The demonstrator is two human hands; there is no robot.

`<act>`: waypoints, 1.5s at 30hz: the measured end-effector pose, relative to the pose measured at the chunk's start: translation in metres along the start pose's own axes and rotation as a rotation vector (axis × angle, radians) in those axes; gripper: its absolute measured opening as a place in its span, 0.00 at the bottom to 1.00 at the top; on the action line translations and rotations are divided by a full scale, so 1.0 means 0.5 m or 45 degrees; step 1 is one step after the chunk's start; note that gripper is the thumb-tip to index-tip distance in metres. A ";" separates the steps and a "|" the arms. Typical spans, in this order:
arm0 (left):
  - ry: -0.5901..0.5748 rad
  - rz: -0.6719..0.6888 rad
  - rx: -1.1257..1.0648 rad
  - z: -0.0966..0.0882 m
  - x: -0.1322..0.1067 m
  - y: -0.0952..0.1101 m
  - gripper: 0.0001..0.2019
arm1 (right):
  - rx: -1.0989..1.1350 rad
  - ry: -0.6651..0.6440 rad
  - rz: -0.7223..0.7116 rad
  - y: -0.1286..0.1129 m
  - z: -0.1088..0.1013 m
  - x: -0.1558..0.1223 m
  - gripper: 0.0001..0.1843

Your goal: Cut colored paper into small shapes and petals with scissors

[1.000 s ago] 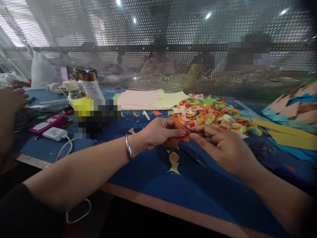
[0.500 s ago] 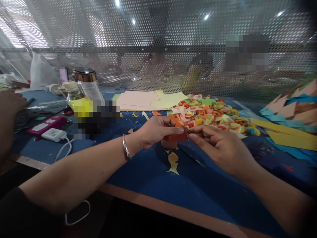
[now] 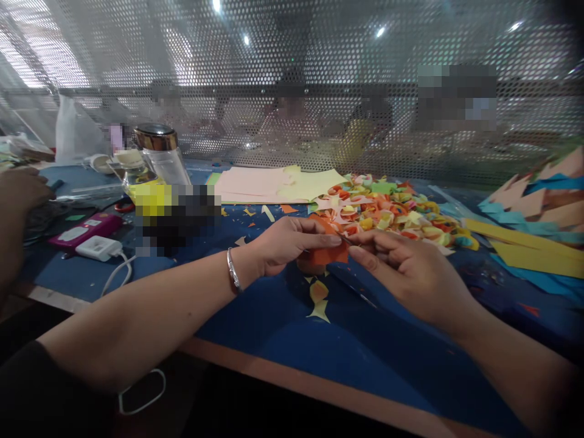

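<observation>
My left hand (image 3: 289,243) pinches a piece of orange paper (image 3: 329,254) between thumb and fingers, just above the blue tabletop. Close on its right, my right hand (image 3: 406,267) is closed around a thin dark pointed tool (image 3: 345,239). The tool's tip meets the orange paper; most of its length is hidden by my fingers, so its kind is unclear. Below the paper lies a pale yellow paper cutout (image 3: 321,311) with a small orange piece (image 3: 318,288) on it. A long thin item (image 3: 362,295) rests on the table under my right hand.
Behind my hands is a heap of curled coloured paper pieces (image 3: 392,210), beside stacked paper sheets (image 3: 269,184). Folded paper strips (image 3: 533,249) lie at right. A bottle (image 3: 166,161) and a purple power strip (image 3: 89,231) stand left, near another person's hand (image 3: 27,191).
The orange paper has tilted slightly, with its lower right corner shifted a little to the right. Both my hands keep nearly the same place and grip.
</observation>
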State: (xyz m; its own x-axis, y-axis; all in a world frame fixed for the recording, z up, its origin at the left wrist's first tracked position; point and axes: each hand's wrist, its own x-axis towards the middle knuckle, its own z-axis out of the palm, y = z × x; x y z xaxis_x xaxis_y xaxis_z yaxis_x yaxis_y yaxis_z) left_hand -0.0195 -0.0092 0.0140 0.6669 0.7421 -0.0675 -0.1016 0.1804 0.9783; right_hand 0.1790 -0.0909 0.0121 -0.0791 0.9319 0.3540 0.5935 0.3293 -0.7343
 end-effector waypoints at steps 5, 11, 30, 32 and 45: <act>0.007 -0.012 -0.105 -0.002 0.004 -0.002 0.17 | -0.026 0.049 -0.003 -0.003 0.001 -0.002 0.21; 0.009 0.000 -0.103 -0.001 0.003 -0.002 0.18 | -0.040 0.046 -0.010 -0.004 0.001 0.000 0.21; -0.076 -0.060 -0.044 0.005 -0.002 -0.005 0.12 | -0.003 -0.013 -0.020 0.004 0.003 0.000 0.24; -0.081 -0.069 -0.027 0.006 -0.003 -0.004 0.12 | -0.019 -0.011 -0.026 0.004 0.003 -0.001 0.25; -0.013 0.018 -0.044 0.003 -0.007 0.011 0.16 | -0.034 -0.027 -0.026 0.020 0.003 -0.001 0.24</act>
State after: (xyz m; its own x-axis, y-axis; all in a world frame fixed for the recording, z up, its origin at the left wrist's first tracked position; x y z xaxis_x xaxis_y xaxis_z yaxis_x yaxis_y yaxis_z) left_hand -0.0215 -0.0118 0.0199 0.6730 0.7379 -0.0515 -0.1366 0.1925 0.9718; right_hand 0.1840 -0.0880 0.0036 -0.1081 0.9282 0.3561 0.6125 0.3443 -0.7115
